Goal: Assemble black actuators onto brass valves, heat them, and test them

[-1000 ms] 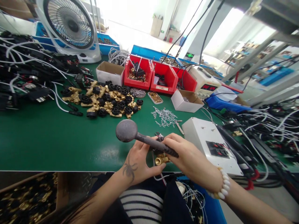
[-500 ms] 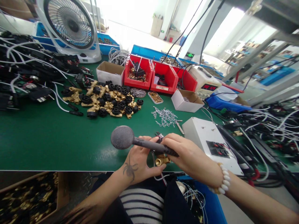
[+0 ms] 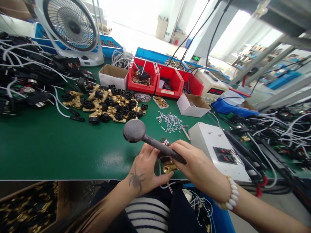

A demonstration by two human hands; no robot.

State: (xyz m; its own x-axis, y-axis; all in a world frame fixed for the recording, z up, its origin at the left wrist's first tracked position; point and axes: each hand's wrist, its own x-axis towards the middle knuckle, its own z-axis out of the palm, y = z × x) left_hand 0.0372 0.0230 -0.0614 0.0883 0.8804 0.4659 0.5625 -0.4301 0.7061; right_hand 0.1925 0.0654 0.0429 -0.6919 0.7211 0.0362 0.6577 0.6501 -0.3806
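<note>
My right hand (image 3: 199, 166) grips the dark handle of a small mallet (image 3: 145, 137); its round grey head sticks up and to the left over the green table (image 3: 48, 145). My left hand (image 3: 143, 168), with a spider mark on its back, is closed around a brass fitting with a black part and a white wire (image 3: 169, 167), held at the table's near edge just under the mallet handle. Both hands touch around the fitting.
A heap of brass and black fittings (image 3: 109, 106) lies at mid table, with loose metal clips (image 3: 170, 121) to its right. Red bins (image 3: 155, 79), cardboard boxes (image 3: 114, 76), a fan (image 3: 70, 29), a white control box (image 3: 218, 150) and wire bundles (image 3: 24, 74) ring the work spot.
The mallet head dipped to the left and then came back up to the right, now higher than before. Both hands stayed on the fitting.
</note>
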